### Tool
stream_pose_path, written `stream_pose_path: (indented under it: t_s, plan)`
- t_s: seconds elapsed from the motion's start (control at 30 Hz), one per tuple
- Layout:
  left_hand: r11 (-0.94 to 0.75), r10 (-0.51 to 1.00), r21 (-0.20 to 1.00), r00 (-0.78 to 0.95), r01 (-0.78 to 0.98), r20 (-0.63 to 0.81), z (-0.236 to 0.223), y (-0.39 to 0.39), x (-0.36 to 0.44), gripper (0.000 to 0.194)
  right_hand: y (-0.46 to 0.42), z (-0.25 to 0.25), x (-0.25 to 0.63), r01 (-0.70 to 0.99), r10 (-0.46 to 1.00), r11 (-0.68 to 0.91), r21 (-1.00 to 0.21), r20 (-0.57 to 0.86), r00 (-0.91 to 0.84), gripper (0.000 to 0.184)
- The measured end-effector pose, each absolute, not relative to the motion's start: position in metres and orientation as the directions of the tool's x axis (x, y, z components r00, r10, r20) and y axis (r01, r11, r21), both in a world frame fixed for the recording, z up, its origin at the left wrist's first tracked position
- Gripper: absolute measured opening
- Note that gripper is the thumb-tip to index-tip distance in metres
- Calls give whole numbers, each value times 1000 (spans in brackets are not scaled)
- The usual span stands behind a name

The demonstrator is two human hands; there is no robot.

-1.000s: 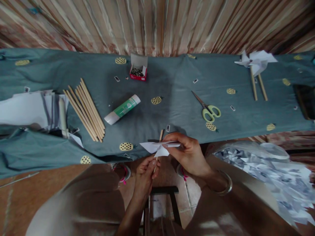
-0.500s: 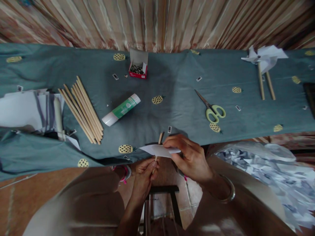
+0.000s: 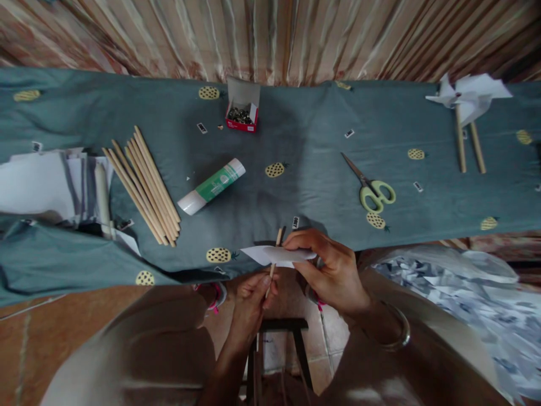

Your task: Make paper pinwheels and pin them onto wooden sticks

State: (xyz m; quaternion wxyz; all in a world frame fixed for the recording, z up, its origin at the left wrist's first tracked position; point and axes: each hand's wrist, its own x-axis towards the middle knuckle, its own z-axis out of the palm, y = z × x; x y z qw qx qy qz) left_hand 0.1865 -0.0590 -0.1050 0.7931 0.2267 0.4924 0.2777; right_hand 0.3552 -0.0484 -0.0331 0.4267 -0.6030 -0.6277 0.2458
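Observation:
Just off the table's front edge, my left hand is closed round the lower part of a thin wooden stick. A white paper pinwheel lies across the stick near its upper end. My right hand, wearing a bracelet at the wrist, pinches the pinwheel's right side between thumb and fingers. The stick's tip shows above the paper. How the paper is joined to the stick is hidden from me.
Wooden sticks, a glue stick, an open red box of metal pins and green-handled scissors lie on the tablecloth. Finished pinwheels rest far right, paper sheets left. A bag of paper pieces stands lower right.
The pinwheel has turned on the stick, so a broad blade now faces me. My right hand has shifted its pinch along the paper; the left keeps its hold. The view has moved slightly.

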Motion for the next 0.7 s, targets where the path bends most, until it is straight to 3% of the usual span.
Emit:
stream_pose_path:
  t_s: [0.7]
  plan:
    - [774,631,577,392,-260,-669,-105,-58,184,40,-44,-37,355,514,969,63,-856,175,174,27]
